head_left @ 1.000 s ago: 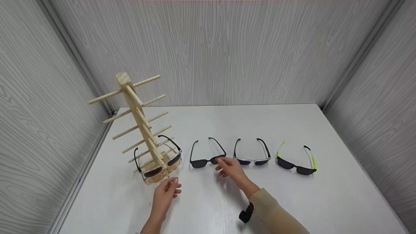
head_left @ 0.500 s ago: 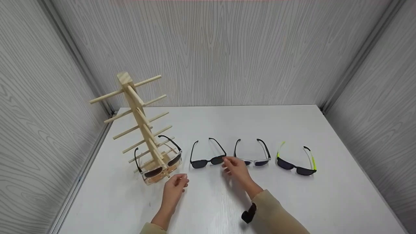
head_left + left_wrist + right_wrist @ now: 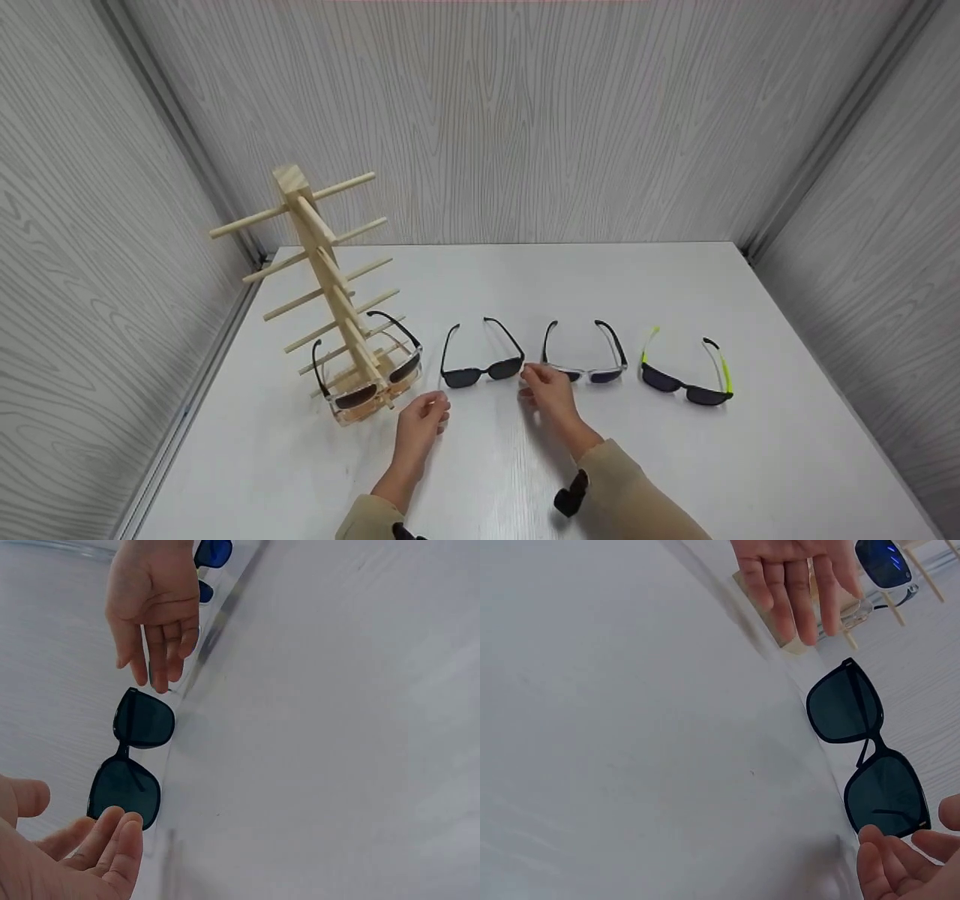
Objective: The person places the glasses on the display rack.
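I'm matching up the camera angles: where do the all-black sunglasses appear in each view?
Head: the all-black sunglasses lie at centre, below mid-height.
Left wrist: the all-black sunglasses are left of centre, near mid-height.
Right wrist: the all-black sunglasses are right of centre, near mid-height.
Shared landmark: the right grip, near one end of them in every view.

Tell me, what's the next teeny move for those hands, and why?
Probably the left hand and right hand should gently pinch the two ends of the black sunglasses. They are near opposite ends of that pair, and the wrist views show a gap between thumb and fingers on each, so neither seems to grip it yet.
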Action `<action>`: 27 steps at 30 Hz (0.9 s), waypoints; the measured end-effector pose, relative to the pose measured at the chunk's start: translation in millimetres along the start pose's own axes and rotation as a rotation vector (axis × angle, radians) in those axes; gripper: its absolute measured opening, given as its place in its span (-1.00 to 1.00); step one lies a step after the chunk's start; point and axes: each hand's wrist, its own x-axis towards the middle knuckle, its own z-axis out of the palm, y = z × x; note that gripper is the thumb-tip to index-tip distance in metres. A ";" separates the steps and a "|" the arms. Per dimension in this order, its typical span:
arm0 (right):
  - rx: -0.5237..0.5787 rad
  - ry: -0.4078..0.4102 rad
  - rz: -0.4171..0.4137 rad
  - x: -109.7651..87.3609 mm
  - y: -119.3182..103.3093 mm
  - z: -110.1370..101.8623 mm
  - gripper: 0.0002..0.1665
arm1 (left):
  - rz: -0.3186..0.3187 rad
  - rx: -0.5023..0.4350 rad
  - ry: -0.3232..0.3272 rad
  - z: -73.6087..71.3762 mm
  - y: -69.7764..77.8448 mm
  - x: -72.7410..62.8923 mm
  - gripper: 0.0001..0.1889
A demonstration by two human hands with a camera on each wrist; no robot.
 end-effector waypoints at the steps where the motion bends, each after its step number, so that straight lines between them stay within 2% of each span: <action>1: 0.003 0.004 -0.001 -0.1 -0.3 0.6 -0.61 | -0.001 0.002 0.004 2.0 -0.1 1.1 -0.61; 5: 0.009 0.026 0.013 0.4 -2.2 3.5 -0.59 | -0.011 0.019 0.026 10.2 0.3 5.8 -0.61; 9: 0.012 0.057 0.051 3.8 -3.5 6.6 -0.56 | 0.005 0.010 0.037 16.1 1.3 10.4 -0.60; 13: 0.008 0.044 0.065 6.0 -5.8 9.4 -0.52 | 0.025 -0.012 0.050 19.5 1.5 15.4 -0.57; 21: -0.004 0.008 0.087 10.9 -6.5 12.5 -0.47 | -0.043 -0.046 0.042 22.9 3.5 25.9 -0.46; 27: -0.008 0.001 0.067 13.0 -3.5 14.9 -0.47 | -0.047 -0.063 0.054 24.3 2.7 29.0 -0.47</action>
